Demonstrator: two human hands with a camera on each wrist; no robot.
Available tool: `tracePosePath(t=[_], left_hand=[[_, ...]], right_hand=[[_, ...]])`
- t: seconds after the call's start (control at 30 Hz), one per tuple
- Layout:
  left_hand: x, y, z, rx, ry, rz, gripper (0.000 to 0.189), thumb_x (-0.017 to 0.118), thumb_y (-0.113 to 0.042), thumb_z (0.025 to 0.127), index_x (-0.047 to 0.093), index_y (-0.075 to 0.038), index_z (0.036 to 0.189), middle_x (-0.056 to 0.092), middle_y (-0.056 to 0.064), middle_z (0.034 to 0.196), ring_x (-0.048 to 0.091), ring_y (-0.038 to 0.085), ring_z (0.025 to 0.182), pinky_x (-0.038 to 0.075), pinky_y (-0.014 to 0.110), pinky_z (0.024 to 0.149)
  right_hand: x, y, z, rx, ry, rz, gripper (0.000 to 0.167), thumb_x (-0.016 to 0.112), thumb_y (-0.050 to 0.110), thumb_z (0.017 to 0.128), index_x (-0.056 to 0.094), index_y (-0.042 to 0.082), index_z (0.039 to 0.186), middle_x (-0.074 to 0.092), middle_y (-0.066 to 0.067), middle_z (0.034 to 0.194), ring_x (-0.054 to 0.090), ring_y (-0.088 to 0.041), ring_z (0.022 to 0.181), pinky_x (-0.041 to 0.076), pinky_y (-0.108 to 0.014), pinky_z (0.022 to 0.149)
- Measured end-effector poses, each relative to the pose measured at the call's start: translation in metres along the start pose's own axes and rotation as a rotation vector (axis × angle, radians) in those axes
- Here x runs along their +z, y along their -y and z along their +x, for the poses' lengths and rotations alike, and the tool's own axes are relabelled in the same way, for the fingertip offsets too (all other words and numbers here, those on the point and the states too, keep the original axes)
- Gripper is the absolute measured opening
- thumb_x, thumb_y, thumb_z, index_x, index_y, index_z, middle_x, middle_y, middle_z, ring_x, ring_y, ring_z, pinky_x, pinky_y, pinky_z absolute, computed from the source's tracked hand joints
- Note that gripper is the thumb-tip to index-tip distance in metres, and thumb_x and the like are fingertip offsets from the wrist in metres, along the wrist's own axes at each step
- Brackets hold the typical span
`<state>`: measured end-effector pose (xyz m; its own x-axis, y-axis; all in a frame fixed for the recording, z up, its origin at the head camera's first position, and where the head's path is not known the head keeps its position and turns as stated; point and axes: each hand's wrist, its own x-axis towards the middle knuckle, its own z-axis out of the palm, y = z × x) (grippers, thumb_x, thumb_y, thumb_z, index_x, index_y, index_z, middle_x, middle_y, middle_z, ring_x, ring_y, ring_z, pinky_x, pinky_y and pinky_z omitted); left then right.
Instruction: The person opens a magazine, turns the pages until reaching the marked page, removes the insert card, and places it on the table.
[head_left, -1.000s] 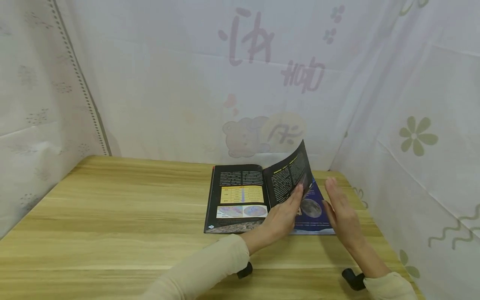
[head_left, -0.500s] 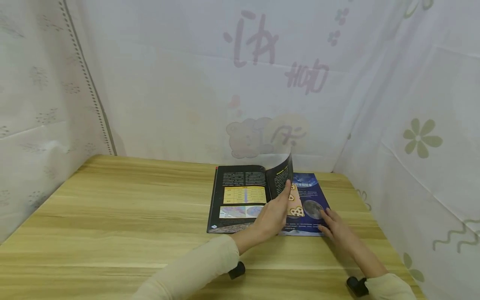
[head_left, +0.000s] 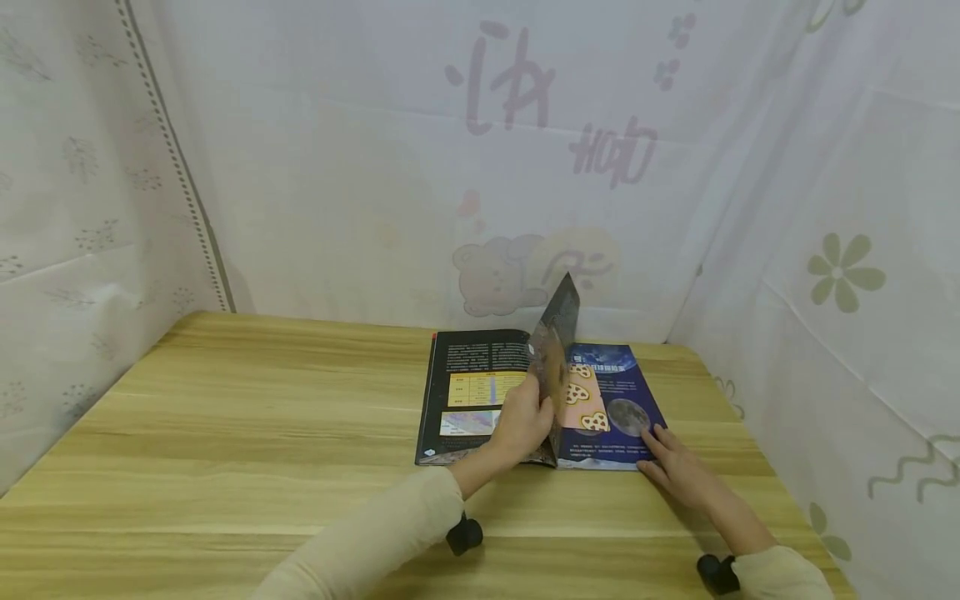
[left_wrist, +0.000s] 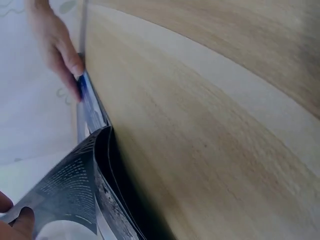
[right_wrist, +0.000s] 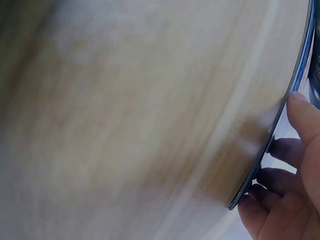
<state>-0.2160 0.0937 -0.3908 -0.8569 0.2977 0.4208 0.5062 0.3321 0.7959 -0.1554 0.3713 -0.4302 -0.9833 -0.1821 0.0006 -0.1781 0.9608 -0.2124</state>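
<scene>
An open book (head_left: 480, 454) with dark printed pages lies on the wooden table. My left hand (head_left: 521, 421) pinches a black page (head_left: 557, 333) that stands nearly upright over the spine; in the left wrist view its thumb (left_wrist: 24, 220) shows on that page. A pink card (head_left: 581, 400) with a yellow-edged pattern lies on the blue right-hand page (head_left: 611, 450), beside a printed moon. My right hand (head_left: 678, 471) rests at the lower right corner of the book, fingertips touching it. From the right wrist view, its fingers (right_wrist: 277, 180) lie along the book's edge.
The wooden table (head_left: 247, 433) extends widely left of the book. White patterned cloth (head_left: 337, 183) hangs behind and along both sides. Black wrist devices (head_left: 465, 533) sit under both forearms.
My left hand has carried the page leftward from the right side to nearly upright, uncovering the pink card. My right hand has come down from above onto the book's right edge.
</scene>
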Motion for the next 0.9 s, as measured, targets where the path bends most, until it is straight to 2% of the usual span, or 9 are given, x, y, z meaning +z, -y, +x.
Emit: tracePosePath(t=[0.13,0.23,0.33,0.43,0.5,0.57,0.63,0.77,0.9], left_hand=[[-0.004,0.003,0.002,-0.154,-0.019,-0.113,0.009,0.048,0.000,0.092,0.044,-0.001,0.083,0.033,-0.003,0.052,0.032,0.007,0.039,0.026,0.017,0.038],[-0.007,0.007,0.004,-0.226,-0.042,-0.151,0.005,0.047,0.000,0.092,0.045,0.001,0.087,0.035,-0.001,0.054,0.034,0.009,0.041,0.028,0.018,0.040],[-0.009,0.011,0.005,-0.256,-0.061,-0.154,0.006,0.047,0.001,0.092,0.047,0.005,0.096,0.038,-0.001,0.055,0.035,0.010,0.043,0.028,0.019,0.041],[-0.012,0.017,0.005,-0.277,-0.082,-0.161,0.027,0.048,0.000,0.092,0.045,0.008,0.118,0.044,0.005,0.054,0.035,0.009,0.041,0.029,0.020,0.040],[-0.014,0.020,0.005,-0.296,-0.110,-0.194,0.047,0.048,0.000,0.092,0.033,0.005,0.137,0.051,0.011,0.055,0.034,0.008,0.039,0.030,0.020,0.040],[-0.017,0.023,0.007,-0.321,-0.152,-0.229,0.063,0.049,0.000,0.092,0.020,-0.001,0.148,0.057,0.015,0.062,0.033,0.007,0.038,0.030,0.020,0.040],[-0.020,0.026,0.008,-0.359,-0.190,-0.262,0.072,0.050,0.000,0.092,0.011,-0.009,0.151,0.056,0.013,0.060,0.032,0.007,0.038,0.030,0.020,0.040],[-0.026,0.032,0.009,-0.441,-0.234,-0.289,0.076,0.052,-0.001,0.092,0.009,-0.016,0.152,0.039,0.002,0.049,0.030,0.008,0.037,0.028,0.021,0.038],[-0.032,0.037,0.009,-0.458,-0.263,-0.273,0.078,0.054,-0.002,0.091,0.009,-0.017,0.153,0.054,0.015,0.058,0.033,0.007,0.037,0.030,0.022,0.039]], right_hand=[[-0.001,0.000,0.000,0.005,0.006,0.012,0.058,0.059,0.025,0.092,0.042,-0.011,0.135,0.033,-0.038,0.139,0.030,-0.054,0.129,0.032,-0.062,0.100],[-0.001,0.000,-0.001,0.001,0.004,0.006,0.058,0.059,0.025,0.092,0.042,-0.011,0.134,0.033,-0.039,0.138,0.031,-0.054,0.128,0.034,-0.062,0.099],[-0.001,0.001,-0.001,-0.001,0.002,-0.003,0.058,0.059,0.025,0.092,0.043,-0.011,0.134,0.034,-0.039,0.138,0.032,-0.054,0.127,0.035,-0.062,0.098],[-0.002,0.002,-0.001,-0.003,0.003,-0.004,0.058,0.060,0.025,0.092,0.043,-0.011,0.134,0.035,-0.039,0.137,0.033,-0.054,0.127,0.035,-0.062,0.098],[-0.002,0.002,-0.001,-0.004,0.006,-0.005,0.058,0.059,0.026,0.092,0.044,-0.011,0.134,0.035,-0.039,0.137,0.033,-0.054,0.126,0.036,-0.062,0.098],[-0.002,0.002,-0.001,0.001,0.014,0.000,0.058,0.059,0.027,0.092,0.043,-0.010,0.134,0.034,-0.039,0.138,0.032,-0.054,0.127,0.035,-0.062,0.098],[-0.003,0.001,0.000,0.005,0.021,0.001,0.059,0.058,0.028,0.092,0.043,-0.010,0.135,0.033,-0.039,0.138,0.032,-0.055,0.127,0.034,-0.062,0.098],[-0.005,0.002,0.000,0.007,0.032,0.003,0.060,0.058,0.029,0.093,0.042,-0.010,0.135,0.032,-0.039,0.138,0.031,-0.055,0.127,0.034,-0.063,0.098],[-0.005,0.002,0.000,0.016,0.041,0.011,0.060,0.058,0.029,0.093,0.041,-0.009,0.137,0.031,-0.038,0.140,0.030,-0.054,0.128,0.033,-0.063,0.099]])
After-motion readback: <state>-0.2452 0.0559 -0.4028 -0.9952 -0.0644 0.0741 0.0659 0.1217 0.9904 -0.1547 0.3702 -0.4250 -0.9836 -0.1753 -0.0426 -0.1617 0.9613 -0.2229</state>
